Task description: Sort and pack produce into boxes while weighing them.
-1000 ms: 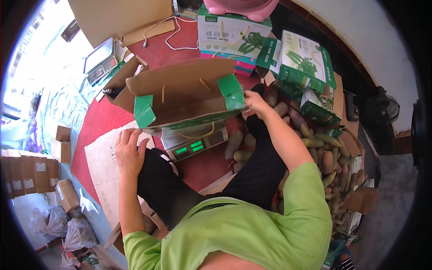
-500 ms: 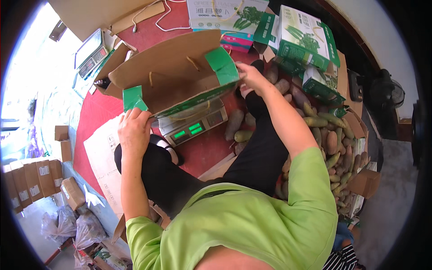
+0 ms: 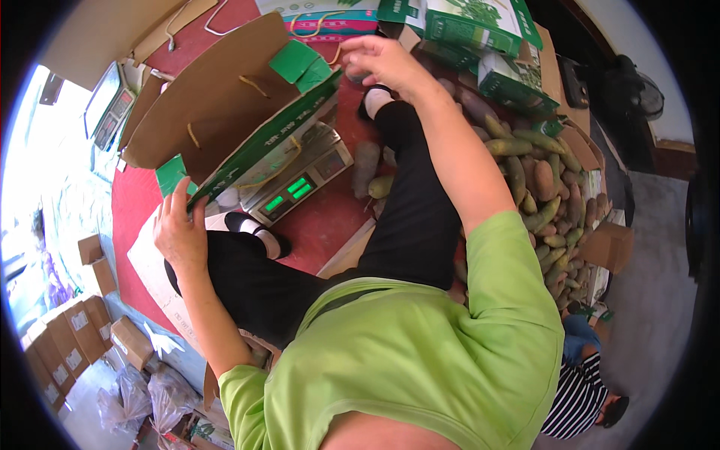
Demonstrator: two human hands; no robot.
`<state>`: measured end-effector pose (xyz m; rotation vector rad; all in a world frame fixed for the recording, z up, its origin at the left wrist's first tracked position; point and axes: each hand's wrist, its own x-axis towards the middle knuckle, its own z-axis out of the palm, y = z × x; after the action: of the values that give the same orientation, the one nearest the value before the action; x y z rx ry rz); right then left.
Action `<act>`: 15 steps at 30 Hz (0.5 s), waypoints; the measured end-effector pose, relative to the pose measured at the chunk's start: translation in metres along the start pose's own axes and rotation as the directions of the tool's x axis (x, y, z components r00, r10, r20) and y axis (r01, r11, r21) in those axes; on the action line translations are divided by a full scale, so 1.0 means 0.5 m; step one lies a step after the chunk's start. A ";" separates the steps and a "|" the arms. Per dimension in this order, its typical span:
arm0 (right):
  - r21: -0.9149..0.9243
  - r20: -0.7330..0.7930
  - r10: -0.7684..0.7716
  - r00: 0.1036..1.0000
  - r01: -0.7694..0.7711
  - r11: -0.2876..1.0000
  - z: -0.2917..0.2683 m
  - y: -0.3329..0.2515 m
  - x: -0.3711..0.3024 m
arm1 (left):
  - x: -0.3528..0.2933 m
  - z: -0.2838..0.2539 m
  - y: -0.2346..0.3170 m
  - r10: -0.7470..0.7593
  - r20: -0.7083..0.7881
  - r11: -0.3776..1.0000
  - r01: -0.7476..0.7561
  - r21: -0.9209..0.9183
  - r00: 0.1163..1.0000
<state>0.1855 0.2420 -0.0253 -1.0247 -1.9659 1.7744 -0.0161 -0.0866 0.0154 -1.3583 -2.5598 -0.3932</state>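
Note:
In front of me a cardboard gift box (image 3: pixel 217 97) stands open, brown inside and green outside, with cord handles and green corner flaps. It rests tilted on a digital scale (image 3: pixel 326 161) whose green displays are lit. My left hand (image 3: pixel 182 232) pinches the box's near left corner between thumb and fingers. Just beyond the box's right corner, my right hand (image 3: pixel 386 66) has its fingers apart, free of the cardboard. Under those fingers is a small greyish shape that I cannot make out.
A heap of long green and reddish radishes (image 3: pixel 536 180) lies to the right. Printed green-and-white boxes (image 3: pixel 480 26) are stacked at the back right. A second scale (image 3: pixel 112 105) sits at the far left. At the lower right is another person (image 3: pixel 581 390) in stripes.
My right hand has come off the box's right corner. The box has turned on the scale, its right end swinging away from me. My left hand keeps its grip on the left corner.

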 end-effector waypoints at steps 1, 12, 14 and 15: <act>-0.002 -0.007 -0.039 0.999 0.039 0.999 -0.021 -0.011 -0.010 | -0.003 0.002 -0.001 0.008 -0.002 0.999 -0.008 0.033 1.000; 0.050 -0.366 0.231 0.901 -0.229 0.972 -0.189 0.221 -0.179 | -0.004 0.017 -0.006 -0.070 0.066 0.991 0.062 0.118 0.995; -0.118 -0.389 0.197 0.900 -0.261 0.958 -0.171 0.314 -0.216 | -0.005 0.014 -0.005 -0.055 0.071 0.990 0.045 0.134 0.996; -0.288 -0.401 0.085 0.912 -0.214 0.933 -0.163 0.384 -0.234 | -0.004 0.016 -0.001 -0.052 0.059 0.989 0.043 0.145 0.997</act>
<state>0.3780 0.2199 -0.1652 -1.5390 -2.0008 1.2053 -0.0161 -0.0858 0.0070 -1.2805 -2.6184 -0.1723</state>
